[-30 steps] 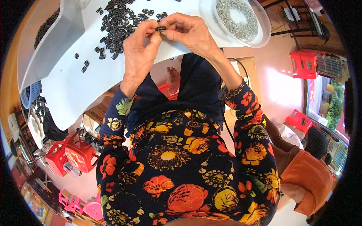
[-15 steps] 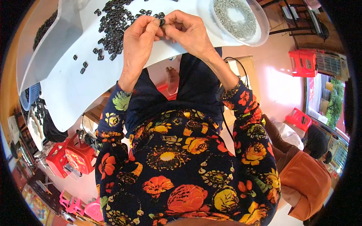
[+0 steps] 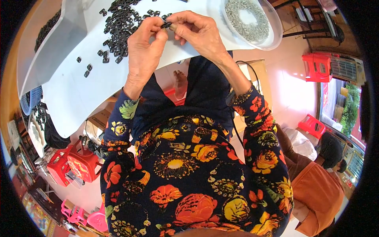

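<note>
Between my fingertips is a small black plastic part [image 3: 166,25], over the near side of the white table [image 3: 94,63]. My left hand [image 3: 147,49] pinches it from the left with thumb and forefinger. From the other side, the thumb and forefinger of my right hand [image 3: 197,33] grip it too. Just left of my hands lies a heap of similar black parts [image 3: 120,31], with a few loose ones nearer the table edge. A clear round tub [image 3: 272,39] holds many small silvery metal pins [image 3: 246,23], to the right of my right hand.
A grey divider [image 3: 43,55] stands at the table's left, with more black parts behind it. Red plastic stools [image 3: 83,160] are below left. A person in brown clothing [image 3: 319,189] sits at lower right. A black cable [image 3: 239,136] hangs beside my right forearm.
The black part has turned between my fingers and lies flatter. My left thumb has moved slightly away from my right fingers.
</note>
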A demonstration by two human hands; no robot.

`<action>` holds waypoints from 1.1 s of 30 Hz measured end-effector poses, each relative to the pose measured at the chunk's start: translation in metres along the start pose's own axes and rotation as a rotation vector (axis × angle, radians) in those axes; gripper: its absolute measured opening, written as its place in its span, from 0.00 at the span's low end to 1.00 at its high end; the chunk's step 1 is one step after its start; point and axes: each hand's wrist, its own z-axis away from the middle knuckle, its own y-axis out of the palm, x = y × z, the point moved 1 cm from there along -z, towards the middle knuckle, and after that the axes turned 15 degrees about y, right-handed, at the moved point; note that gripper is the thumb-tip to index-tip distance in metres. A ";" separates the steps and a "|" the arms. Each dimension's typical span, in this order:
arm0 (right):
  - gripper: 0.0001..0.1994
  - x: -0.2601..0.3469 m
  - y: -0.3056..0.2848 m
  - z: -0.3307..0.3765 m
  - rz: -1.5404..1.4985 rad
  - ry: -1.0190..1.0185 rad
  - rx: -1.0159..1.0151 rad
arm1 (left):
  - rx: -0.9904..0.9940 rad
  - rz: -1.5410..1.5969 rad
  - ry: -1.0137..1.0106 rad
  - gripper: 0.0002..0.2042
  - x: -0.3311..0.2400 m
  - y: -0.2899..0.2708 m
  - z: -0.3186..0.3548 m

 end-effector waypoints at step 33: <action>0.08 0.028 0.002 -0.077 0.941 -0.201 -0.067 | 0.097 -0.168 0.073 0.05 -0.013 -0.023 0.017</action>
